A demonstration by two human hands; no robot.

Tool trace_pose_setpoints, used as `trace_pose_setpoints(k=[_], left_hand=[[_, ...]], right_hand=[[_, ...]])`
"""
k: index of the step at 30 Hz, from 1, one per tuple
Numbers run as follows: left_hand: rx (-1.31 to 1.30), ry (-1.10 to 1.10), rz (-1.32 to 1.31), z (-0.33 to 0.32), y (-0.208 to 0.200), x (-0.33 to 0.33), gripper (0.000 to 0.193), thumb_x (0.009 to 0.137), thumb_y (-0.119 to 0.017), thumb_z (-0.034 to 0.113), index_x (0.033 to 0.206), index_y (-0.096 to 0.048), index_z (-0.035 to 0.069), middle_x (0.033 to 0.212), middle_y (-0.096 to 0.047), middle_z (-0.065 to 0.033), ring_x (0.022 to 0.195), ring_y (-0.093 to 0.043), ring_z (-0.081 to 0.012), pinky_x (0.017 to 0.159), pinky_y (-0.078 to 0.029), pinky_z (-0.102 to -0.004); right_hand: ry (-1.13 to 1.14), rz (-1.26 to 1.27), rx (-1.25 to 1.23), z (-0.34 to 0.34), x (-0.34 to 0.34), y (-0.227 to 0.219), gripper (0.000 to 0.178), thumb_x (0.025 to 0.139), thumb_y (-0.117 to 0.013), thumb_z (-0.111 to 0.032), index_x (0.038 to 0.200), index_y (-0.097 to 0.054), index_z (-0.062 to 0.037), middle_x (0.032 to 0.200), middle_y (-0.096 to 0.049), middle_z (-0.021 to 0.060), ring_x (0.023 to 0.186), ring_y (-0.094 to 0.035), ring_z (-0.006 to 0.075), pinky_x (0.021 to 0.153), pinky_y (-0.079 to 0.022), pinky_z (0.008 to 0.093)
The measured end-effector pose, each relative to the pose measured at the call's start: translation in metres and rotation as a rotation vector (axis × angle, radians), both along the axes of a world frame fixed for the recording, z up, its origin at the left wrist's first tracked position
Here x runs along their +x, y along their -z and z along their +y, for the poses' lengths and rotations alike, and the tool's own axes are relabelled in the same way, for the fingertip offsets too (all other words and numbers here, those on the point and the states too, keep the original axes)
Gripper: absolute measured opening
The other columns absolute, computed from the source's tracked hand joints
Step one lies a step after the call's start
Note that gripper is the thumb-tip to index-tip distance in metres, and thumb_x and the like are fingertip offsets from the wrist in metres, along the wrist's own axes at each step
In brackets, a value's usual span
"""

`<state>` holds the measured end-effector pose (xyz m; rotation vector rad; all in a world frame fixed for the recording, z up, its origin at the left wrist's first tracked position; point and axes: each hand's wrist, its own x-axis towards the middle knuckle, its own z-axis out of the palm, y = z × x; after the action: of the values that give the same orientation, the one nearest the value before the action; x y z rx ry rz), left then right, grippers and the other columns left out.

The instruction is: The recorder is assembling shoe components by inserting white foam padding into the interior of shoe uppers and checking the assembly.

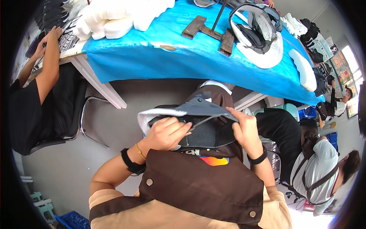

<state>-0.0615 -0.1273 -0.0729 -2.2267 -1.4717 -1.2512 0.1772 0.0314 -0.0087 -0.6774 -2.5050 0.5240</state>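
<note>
pinching a thin edge of one dark grey shoe upper, lined with black mesh and white at its left end, in the curled fingers of the left hand; gripping the same piece's right end between thumb and fingers of the right hand. holding that single piece above the lap, off the tabletop, just in front of the front edge of one table under a bright blue sheet. wearing two black wristbands, one per wrist, and one gold bracelet on the left. counting near the tabletop's front edge one brown wooden frame with two end blocks, one thin dark rod above it, and, just to the right, one ring-shaped grey and white piece. noting one long white moulded form toward the right front corner, and several white moulded pieces near the left front corner, too overlapped to count.
</note>
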Motion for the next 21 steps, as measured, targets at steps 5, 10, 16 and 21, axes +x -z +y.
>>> trace_pose_setpoints(k=[5, 10, 16, 21], left_hand=[[0.071, -0.116, -0.039, -0.004, 0.0, -0.009, 0.021, 0.071, -0.079, 0.001, 0.089, -0.068, 0.0, 0.07, -0.06, -0.0069, 0.058, -0.054, -0.0205, 0.05, -0.044, -0.0335], [0.077, -0.237, -0.118, 0.016, -0.013, -0.018, 0.009, 0.081, -0.075, 0.006, 0.084, -0.067, 0.003, 0.07, -0.058, -0.0068, 0.064, -0.058, -0.023, 0.056, -0.047, -0.035], [-0.446, 0.128, -0.484, 0.007, -0.026, -0.003, 0.009, 0.086, -0.072, 0.005, 0.09, -0.069, -0.002, 0.091, -0.068, -0.0109, 0.081, -0.067, -0.0244, 0.073, -0.053, -0.0319], [-0.84, 0.351, -0.876, 0.026, -0.032, -0.006, 0.029, 0.103, -0.056, 0.024, 0.1, -0.066, -0.002, 0.12, -0.068, -0.0166, 0.116, -0.063, -0.0206, 0.097, -0.049, -0.0332]], right_hand=[[0.028, -0.124, -0.17, 0.005, -0.003, -0.005, 0.043, 0.073, -0.048, -0.006, 0.109, -0.068, 0.0069, 0.07, -0.058, 0.0316, 0.063, -0.063, 0.0429, 0.064, -0.052, 0.0438], [0.017, -0.234, -0.279, 0.017, -0.009, -0.011, 0.031, 0.077, -0.052, -0.01, 0.097, -0.068, 0.0082, 0.074, -0.058, 0.0325, 0.07, -0.062, 0.0475, 0.066, -0.05, 0.0483], [0.068, -0.183, -0.255, 0.023, -0.007, 0.003, 0.024, 0.076, -0.053, -0.01, 0.076, -0.059, 0.0123, 0.072, -0.053, 0.0347, 0.07, -0.057, 0.0516, 0.064, -0.045, 0.053], [0.13, -0.204, -0.227, 0.014, -0.014, -0.002, 0.025, 0.077, -0.053, -0.012, 0.077, -0.062, 0.0115, 0.071, -0.055, 0.0343, 0.071, -0.06, 0.0502, 0.066, -0.048, 0.0509]])
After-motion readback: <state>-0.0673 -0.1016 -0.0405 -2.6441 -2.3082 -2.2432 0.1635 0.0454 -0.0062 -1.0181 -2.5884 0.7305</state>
